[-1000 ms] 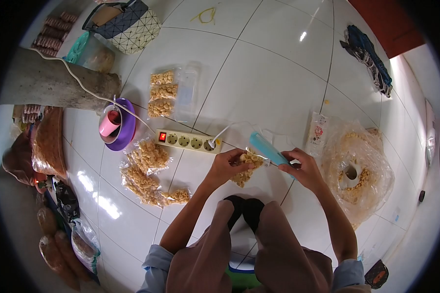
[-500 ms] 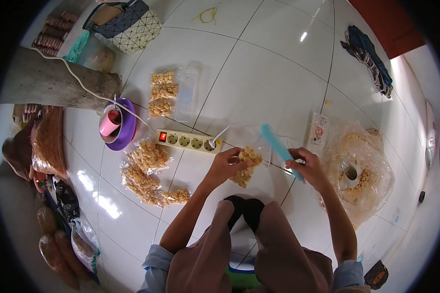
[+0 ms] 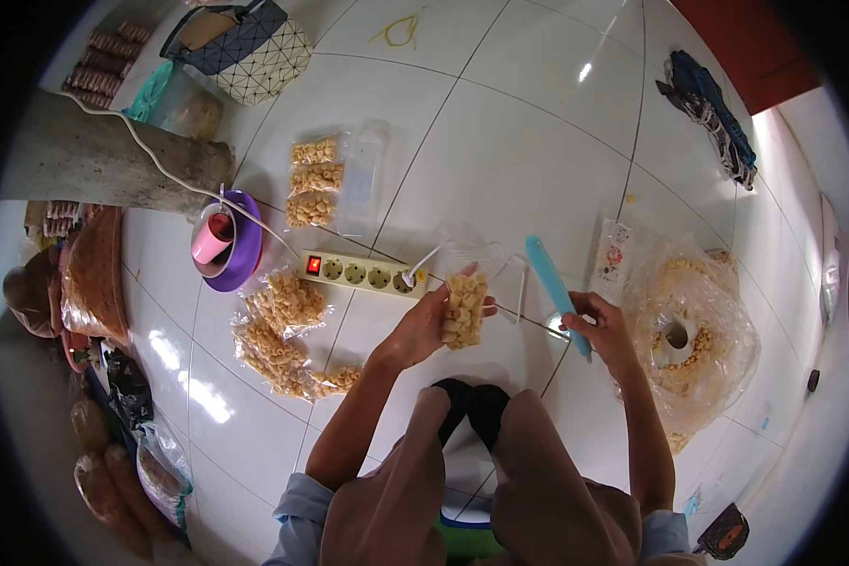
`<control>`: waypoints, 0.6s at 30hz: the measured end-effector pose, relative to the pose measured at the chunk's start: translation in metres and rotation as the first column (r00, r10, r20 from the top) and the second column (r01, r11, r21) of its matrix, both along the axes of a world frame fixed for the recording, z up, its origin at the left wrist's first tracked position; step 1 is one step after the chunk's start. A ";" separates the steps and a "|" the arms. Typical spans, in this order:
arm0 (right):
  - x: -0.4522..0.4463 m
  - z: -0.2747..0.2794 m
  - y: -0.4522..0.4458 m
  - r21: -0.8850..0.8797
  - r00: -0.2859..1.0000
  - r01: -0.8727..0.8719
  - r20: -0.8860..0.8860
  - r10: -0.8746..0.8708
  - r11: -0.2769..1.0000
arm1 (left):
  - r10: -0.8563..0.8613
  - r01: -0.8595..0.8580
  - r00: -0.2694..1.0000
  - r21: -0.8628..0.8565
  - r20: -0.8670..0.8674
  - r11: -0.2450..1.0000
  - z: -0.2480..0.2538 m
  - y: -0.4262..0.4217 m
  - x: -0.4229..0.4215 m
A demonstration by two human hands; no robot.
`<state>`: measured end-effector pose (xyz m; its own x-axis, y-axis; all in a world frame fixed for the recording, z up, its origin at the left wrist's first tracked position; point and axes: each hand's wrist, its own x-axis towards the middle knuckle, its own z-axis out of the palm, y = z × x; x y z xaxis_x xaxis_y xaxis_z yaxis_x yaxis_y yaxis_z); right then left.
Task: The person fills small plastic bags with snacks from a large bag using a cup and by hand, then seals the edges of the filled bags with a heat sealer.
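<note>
My left hand is turned palm up, fingers wrapped behind a small clear bag of yellow snacks. The snacks sit in the lower part, and the thin clear top of the bag stands up above my fingertips. In my right hand is a slim light-blue hand sealer, gripped near its lower end and pointing up and left, apart from the bag. A white cord curves across the floor between the two hands. Beyond my left hand lies a cream power strip with its red switch lit and a white plug in its end socket.
Filled snack bags lie in a heap at left, with three more in a row farther off. A large clear bag of snacks with a white ring sits at right. Left stands a purple basin beside a concrete pillar.
My left hand has rolled palm up, turning the snack bag upright with its flat side showing. The light-blue sealer has shifted slightly right and up at its tip, away from the bag.
</note>
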<state>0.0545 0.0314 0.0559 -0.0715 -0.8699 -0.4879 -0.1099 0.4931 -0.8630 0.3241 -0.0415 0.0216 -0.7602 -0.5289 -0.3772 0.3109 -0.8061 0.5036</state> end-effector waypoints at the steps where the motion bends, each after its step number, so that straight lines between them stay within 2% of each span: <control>1: 0.001 0.000 0.001 0.000 1.000 0.000 0.000 0.000 1.000 | 0.000 0.000 1.000 0.000 0.000 1.000 0.004 0.001 0.000; 3: 0.003 0.000 0.004 0.001 1.000 0.019 0.019 -0.019 1.000 | 0.023 -0.032 0.997 0.127 0.069 0.991 0.012 0.002 -0.001; 4: 0.004 0.001 0.005 0.000 1.000 0.020 0.019 -0.020 1.000 | 0.022 -0.031 0.997 0.127 0.068 0.991 0.010 0.003 -0.001; 6: 0.005 0.002 0.008 -0.018 0.999 0.034 0.017 -0.033 0.999 | 0.019 -0.002 0.980 -0.084 0.199 0.996 0.006 0.005 -0.002; 7: 0.004 0.003 0.010 -0.018 0.999 0.034 0.017 -0.034 0.999 | 0.018 -0.001 0.980 -0.084 0.198 0.996 0.006 0.006 -0.003; 9: 0.004 0.003 0.013 -0.016 1.000 0.008 0.018 -0.008 1.000 | 0.140 0.045 0.895 -0.400 0.423 0.915 0.013 0.007 -0.008; 10: 0.005 0.006 0.014 -0.016 1.000 0.008 0.018 -0.008 1.000 | 0.140 0.045 0.895 -0.400 0.422 0.915 0.019 0.009 -0.012; 12: 0.007 0.015 0.015 0.054 0.998 -0.006 0.063 0.002 0.999 | 0.347 0.086 0.734 -0.587 0.583 0.805 0.030 0.013 -0.019; 13: 0.009 0.018 0.015 0.054 0.998 -0.006 0.063 0.002 0.999 | 0.347 0.086 0.734 -0.587 0.583 0.805 0.029 0.013 -0.020; 14: 0.011 0.020 0.016 0.071 0.997 0.001 0.071 -0.006 0.997 | 0.518 0.202 0.633 -0.769 0.575 0.606 0.029 0.013 -0.020; 15: 0.013 0.021 0.017 0.089 0.997 0.008 0.079 -0.015 0.996 | 0.676 0.344 0.539 -0.864 0.502 0.368 0.030 0.012 -0.021; 18: 0.018 0.022 0.018 0.106 0.991 0.004 0.130 -0.017 0.994 | 0.673 0.404 0.478 -0.821 0.565 0.403 0.038 0.013 -0.023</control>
<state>0.0724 0.0493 0.0775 -0.0101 -0.8125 -0.5828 0.0059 0.5828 -0.8126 0.3014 -0.0290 0.0595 -0.2830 -0.9585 0.0347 -0.5701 0.1972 0.7975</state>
